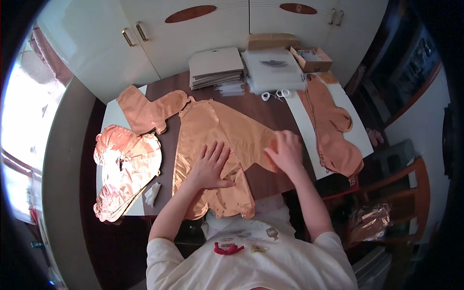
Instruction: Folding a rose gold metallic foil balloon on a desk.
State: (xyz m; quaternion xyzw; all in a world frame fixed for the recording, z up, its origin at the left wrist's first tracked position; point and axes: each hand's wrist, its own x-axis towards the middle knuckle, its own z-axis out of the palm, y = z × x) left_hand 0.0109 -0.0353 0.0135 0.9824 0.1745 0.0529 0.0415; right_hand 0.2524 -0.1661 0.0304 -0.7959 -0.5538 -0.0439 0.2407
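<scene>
A large flat rose-gold foil balloon without air lies across the middle of the table in front of me. My left hand rests on its lower part, palm down and fingers spread. At the balloon's right-hand edge my right hand is closed, thumb and fingers pinching the foil corner, slightly blurred. Below my left hand the foil is folded over itself toward the table's near edge. Touching or close to its upper left corner is another flat foil balloon.
Shiny foil balloons lie at left beside a crumpled white tissue. More foil balloons lie stacked at right. At the back stand grey cards, clear plastic bags, white ribbon rolls and a small cardboard box.
</scene>
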